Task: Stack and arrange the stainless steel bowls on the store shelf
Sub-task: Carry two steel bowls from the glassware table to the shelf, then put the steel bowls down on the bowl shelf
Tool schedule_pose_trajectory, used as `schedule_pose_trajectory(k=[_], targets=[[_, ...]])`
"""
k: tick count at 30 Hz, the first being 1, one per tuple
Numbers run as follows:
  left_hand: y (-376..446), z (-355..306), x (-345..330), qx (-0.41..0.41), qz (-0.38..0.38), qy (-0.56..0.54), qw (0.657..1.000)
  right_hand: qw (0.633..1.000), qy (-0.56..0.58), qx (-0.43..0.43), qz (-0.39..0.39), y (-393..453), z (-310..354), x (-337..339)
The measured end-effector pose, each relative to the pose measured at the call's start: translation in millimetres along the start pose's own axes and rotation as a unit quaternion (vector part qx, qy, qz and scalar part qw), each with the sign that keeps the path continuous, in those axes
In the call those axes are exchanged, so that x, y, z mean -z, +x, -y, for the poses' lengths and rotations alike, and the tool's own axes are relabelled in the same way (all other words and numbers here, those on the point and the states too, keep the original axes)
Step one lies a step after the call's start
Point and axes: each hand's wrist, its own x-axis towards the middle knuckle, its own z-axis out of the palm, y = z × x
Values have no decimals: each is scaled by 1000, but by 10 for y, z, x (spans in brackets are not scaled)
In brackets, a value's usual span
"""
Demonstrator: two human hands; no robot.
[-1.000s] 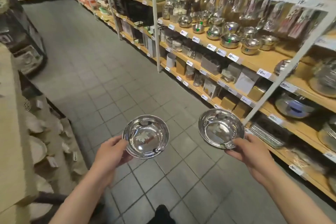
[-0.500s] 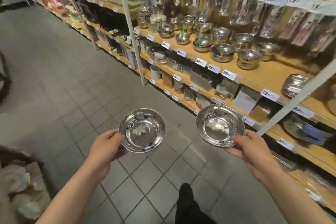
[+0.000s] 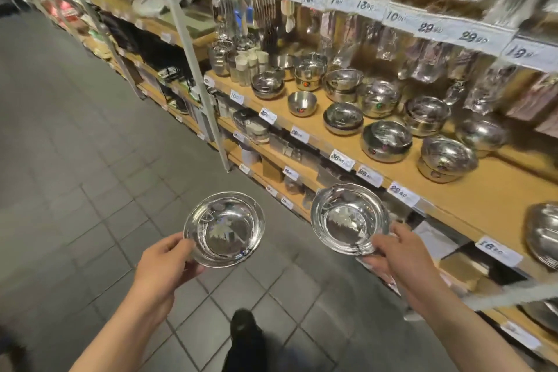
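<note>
Bowls are in both grips: the left hand [image 3: 164,263] pinches the near rim of one shallow bowl [image 3: 224,230], and the right hand [image 3: 398,260] clamps the near rim of the other bowl [image 3: 350,218], both over the floor. Beyond the right grip, the wooden shelf [image 3: 471,199] of steel bowls now looms much closer than a second ago. Judging by that, the carry is nearly over and placing comes next.

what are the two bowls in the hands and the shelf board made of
Left bowl and right bowl: polished metal, likely stainless steel, with mirror reflections and a frosted leaf motif inside. Shelf board: looks like matte light wood or laminate; its flat tan surface leaves that open.
</note>
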Motion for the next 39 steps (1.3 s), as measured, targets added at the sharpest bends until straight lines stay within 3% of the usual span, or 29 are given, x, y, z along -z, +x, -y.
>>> schedule_pose_trajectory(k=[11, 19, 32, 39], targets=[[2071, -995, -413, 20, 102, 44, 994, 994, 52, -11, -97, 1035, 696, -1064], [2981, -1531, -1032, 26, 185, 88, 978, 988, 90, -30, -124, 1534, 1052, -1370], [4273, -1818, -2186, 72, 221, 151, 961, 977, 124, -52, -168, 2966, 1384, -1567], [4761, -1690, -2469, 81, 250, 198, 944, 968, 124, -66, -210, 3256, 1519, -1748]])
